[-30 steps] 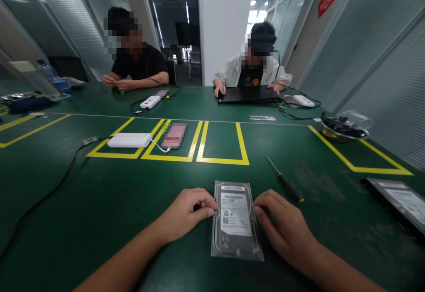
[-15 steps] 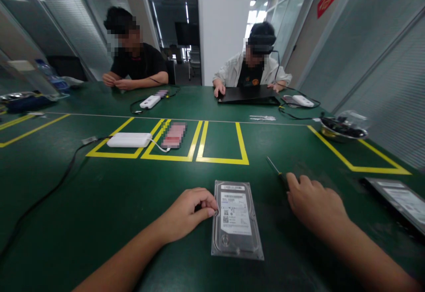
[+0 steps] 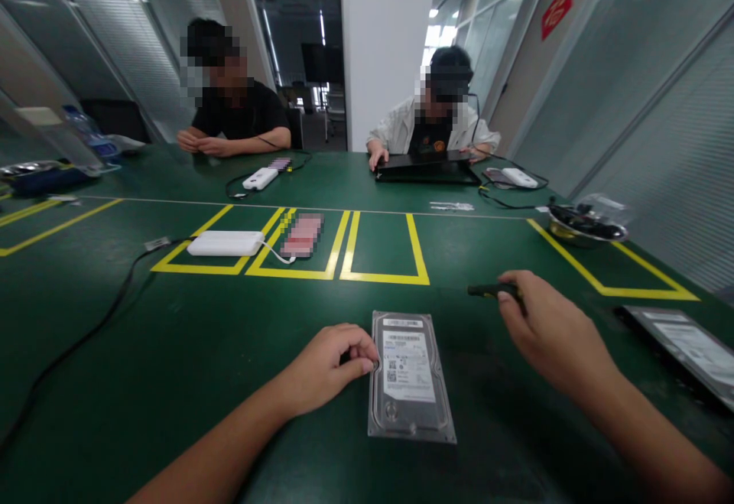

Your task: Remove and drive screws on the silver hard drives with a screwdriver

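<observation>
A silver hard drive (image 3: 409, 376) with a white label lies flat on the green table (image 3: 172, 351) in front of me. My left hand (image 3: 326, 366) rests against the drive's left edge, fingers curled and thumb touching it. To the right and a little farther away, my right hand (image 3: 550, 332) is closed on a black-handled screwdriver (image 3: 487, 290), lifted off the table with its handle end pointing left.
A second hard drive (image 3: 682, 347) lies at the right edge. Yellow tape boxes hold a white power bank (image 3: 225, 243) and a phone (image 3: 302, 235). A metal bowl (image 3: 585, 222) stands far right. Two other people sit across the table, one at a black laptop (image 3: 427, 168).
My right hand left the drive's right edge, reached right to the screwdriver on the table, and has picked it up. My left hand stayed at the drive.
</observation>
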{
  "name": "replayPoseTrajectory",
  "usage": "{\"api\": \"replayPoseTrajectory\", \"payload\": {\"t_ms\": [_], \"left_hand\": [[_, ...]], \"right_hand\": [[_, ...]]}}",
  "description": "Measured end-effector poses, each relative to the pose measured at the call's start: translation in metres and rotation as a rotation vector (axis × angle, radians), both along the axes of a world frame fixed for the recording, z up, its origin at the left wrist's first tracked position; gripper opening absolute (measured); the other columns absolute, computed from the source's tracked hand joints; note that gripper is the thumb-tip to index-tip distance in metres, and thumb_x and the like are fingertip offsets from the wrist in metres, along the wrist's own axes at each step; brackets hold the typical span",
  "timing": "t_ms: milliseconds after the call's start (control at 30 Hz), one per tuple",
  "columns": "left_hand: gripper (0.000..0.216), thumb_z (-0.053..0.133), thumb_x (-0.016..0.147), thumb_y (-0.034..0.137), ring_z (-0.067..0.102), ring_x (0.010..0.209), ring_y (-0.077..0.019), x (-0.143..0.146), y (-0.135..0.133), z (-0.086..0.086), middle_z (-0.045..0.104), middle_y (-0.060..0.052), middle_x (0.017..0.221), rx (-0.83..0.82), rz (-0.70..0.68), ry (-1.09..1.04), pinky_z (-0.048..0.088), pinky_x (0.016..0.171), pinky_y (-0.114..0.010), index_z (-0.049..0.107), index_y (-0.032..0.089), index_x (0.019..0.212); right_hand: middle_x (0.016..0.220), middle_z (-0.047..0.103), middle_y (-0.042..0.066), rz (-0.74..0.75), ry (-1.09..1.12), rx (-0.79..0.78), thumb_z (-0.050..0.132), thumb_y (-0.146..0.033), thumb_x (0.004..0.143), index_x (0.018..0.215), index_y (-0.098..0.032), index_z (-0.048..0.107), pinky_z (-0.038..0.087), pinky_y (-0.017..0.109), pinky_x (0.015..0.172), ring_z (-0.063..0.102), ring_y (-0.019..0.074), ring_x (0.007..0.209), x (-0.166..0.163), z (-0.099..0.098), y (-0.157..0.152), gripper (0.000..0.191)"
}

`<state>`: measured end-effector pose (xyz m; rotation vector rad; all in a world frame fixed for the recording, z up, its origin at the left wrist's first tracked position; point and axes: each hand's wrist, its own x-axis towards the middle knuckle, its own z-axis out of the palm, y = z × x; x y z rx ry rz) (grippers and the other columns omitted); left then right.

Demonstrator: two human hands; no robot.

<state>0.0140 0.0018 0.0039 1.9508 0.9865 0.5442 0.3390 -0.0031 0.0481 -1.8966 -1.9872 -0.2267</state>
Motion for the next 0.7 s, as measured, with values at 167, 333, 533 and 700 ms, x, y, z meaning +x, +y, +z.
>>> {"api": "replayPoseTrajectory", "payload": {"t_ms": [167,333,533,700], "left_hand": [[0.009,0.061,0.086,0.017,0.057,0.079,-0.0144,0.001,-0.001,0.002,0.065,-0.002,0.088,0.002,0.003,0.02,0.043,0.071,-0.026,0.069,0.017,0.091],[0.009,0.062,0.086,0.017,0.057,0.078,-0.0143,0.0,-0.001,0.0,0.065,-0.002,0.088,0.004,-0.001,-0.001,0.043,0.071,-0.025,0.069,0.016,0.091],[0.008,0.062,0.086,0.019,0.056,0.077,-0.0142,0.0,0.0,-0.001,0.065,-0.001,0.085,0.012,0.005,-0.003,0.043,0.07,-0.025,0.069,0.017,0.09],[0.008,0.063,0.085,0.019,0.057,0.078,-0.0144,-0.002,0.0,-0.003,0.065,-0.001,0.086,0.016,0.006,-0.009,0.044,0.071,-0.026,0.07,0.017,0.09]], "right_hand": [[0.073,0.048,0.001,0.168,0.929,0.006,0.057,-0.049,0.09,0.111,-0.019,0.058,0.036,0.024,0.053,0.045,0.0133,0.061,-0.007,0.014,0.0,0.036],[0.075,0.047,0.0,0.288,1.448,-0.181,0.061,-0.047,0.087,0.106,-0.02,0.057,0.044,0.023,0.056,0.044,0.011,0.06,-0.031,0.02,-0.003,0.033],[0.095,0.057,0.008,0.346,1.37,-0.354,0.055,-0.052,0.091,0.105,-0.018,0.057,0.046,0.022,0.056,0.05,0.0119,0.067,-0.059,0.023,-0.004,0.037],[0.097,0.062,0.009,0.447,1.391,-0.406,0.06,-0.048,0.092,0.103,-0.015,0.062,0.043,0.018,0.054,0.05,0.0098,0.067,-0.077,0.028,-0.003,0.035]]}}
